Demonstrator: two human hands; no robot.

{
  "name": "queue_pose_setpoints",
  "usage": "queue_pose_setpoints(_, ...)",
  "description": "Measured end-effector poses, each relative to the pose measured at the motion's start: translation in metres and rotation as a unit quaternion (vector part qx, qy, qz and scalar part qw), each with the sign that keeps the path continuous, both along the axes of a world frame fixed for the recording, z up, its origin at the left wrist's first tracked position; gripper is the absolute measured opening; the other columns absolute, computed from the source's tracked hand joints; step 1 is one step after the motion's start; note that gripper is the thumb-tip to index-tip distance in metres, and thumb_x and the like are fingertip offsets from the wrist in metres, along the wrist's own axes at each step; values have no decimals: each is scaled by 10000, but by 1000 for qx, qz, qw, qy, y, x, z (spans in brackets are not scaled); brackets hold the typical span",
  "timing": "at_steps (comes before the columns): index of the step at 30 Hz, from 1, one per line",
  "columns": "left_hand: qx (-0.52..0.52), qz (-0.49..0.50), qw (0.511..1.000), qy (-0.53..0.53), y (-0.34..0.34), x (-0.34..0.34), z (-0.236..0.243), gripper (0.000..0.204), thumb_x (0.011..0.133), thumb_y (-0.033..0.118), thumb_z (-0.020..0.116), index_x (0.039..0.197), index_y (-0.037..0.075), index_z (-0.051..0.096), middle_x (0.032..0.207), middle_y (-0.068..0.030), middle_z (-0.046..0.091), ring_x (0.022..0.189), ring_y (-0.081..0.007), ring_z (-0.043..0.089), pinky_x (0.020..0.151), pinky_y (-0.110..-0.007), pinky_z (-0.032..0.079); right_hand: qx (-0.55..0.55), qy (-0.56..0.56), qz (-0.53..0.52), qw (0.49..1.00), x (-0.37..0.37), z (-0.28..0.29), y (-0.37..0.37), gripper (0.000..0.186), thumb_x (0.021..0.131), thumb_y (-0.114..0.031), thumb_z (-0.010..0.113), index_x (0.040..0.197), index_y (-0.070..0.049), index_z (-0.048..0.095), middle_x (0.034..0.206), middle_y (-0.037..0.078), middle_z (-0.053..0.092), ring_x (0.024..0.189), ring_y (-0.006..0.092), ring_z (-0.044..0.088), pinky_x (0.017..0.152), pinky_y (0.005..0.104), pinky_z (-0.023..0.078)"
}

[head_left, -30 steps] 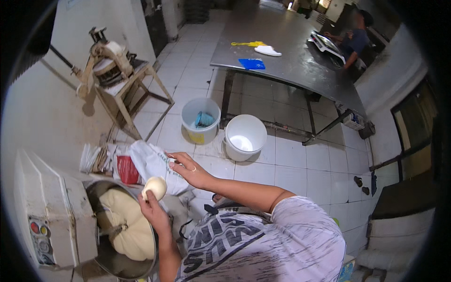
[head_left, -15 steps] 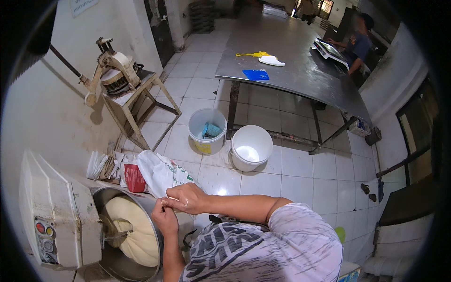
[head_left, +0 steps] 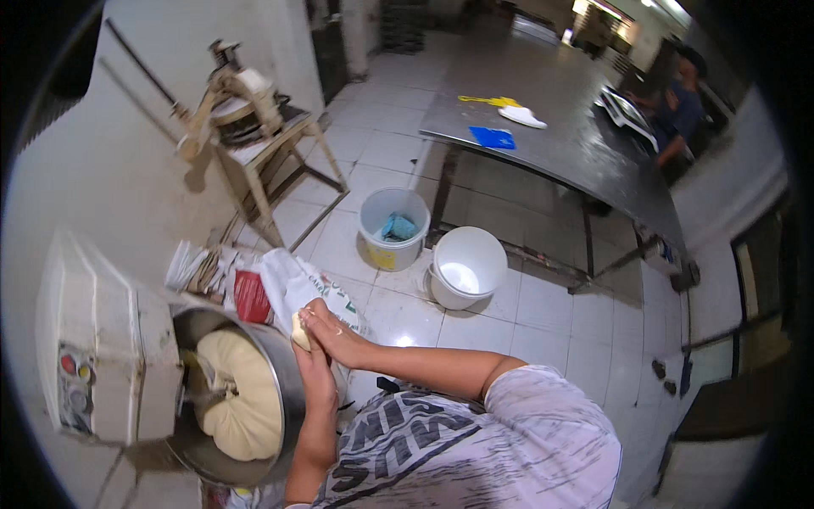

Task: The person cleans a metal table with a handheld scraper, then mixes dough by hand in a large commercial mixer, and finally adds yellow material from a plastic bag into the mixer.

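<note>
A small piece of pale dough (head_left: 300, 332) shows at the fingertips, caught between my two hands beside the mixer bowl's rim. My left hand (head_left: 317, 377) rises from below and presses against it. From the right comes my right hand (head_left: 334, 336), its fingers laid over the left ones; bits of dough stick to its skin. Part of the piece is hidden by the fingers. To the left, a large mass of dough (head_left: 246, 407) fills much of the steel mixing bowl (head_left: 292, 407), gathered around the mixer's metal tool.
The white mixer head (head_left: 110, 356) overhangs the bowl. Sacks (head_left: 284, 276) lie behind it. Two white buckets, one with blue stuff inside (head_left: 394, 254) and another (head_left: 466, 293), stand before a metal table (head_left: 543, 144). A lever press (head_left: 242, 106) sits on a stand; a person (head_left: 681, 110) is by a scale.
My hands have come from a pinching grip to lying pressed together, and more of the dough piece shows. The view has tilted, shifting the room's things rightward.
</note>
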State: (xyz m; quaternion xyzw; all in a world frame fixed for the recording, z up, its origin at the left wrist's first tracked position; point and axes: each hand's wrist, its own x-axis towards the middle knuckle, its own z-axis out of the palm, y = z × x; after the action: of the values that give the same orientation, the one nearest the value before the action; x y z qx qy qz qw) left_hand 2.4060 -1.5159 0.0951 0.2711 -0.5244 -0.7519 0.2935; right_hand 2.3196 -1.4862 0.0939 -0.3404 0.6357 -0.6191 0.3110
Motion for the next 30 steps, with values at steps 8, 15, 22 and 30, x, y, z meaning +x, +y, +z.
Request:
queue_pose_setpoints(8, 80, 212, 971, 77, -34, 67, 24, 275, 927, 226, 439, 1107, 19, 452, 1048, -82, 527, 971, -162, 525, 814, -306, 442, 44, -127, 256, 957, -6, 13, -30, 261, 839, -214, 586, 1035, -65, 499, 840, 29, 555, 766, 106, 520, 688, 241, 420)
queue_pose_setpoints(15, 2, 290, 957, 18, -17, 116, 9, 376, 879, 121, 489, 1224, 16, 381, 1124, -126, 523, 1012, -226, 523, 884, -325, 396, 22, -22, 272, 962, 24, 6, -59, 471, 916, -325, 401, 1299, -57, 340, 1234, 138, 442, 1099, 197, 439, 894, 333, 369)
queue_pose_setpoints(22, -323, 346, 835, -281, 16, 114, -7, 540, 866, 121, 463, 1310, 8, 177, 1190, -315, 420, 1081, -453, 447, 884, -427, 377, -183, 215, 305, 909, 93, 7, -42, 488, 917, -312, 346, 1291, 1, 328, 1134, 250, 447, 973, 383, 483, 819, 399, 398)
queue_pose_setpoints(30, -258, 344, 889, -156, -30, 126, -14, 465, 852, 179, 528, 1254, 58, 331, 1067, -216, 545, 870, -301, 579, 752, -372, 445, 52, 203, 385, 899, 72, 9, -47, 372, 917, -343, 419, 856, 6, 530, 619, 119, 486, 583, 157, 491, 565, 315, 402)
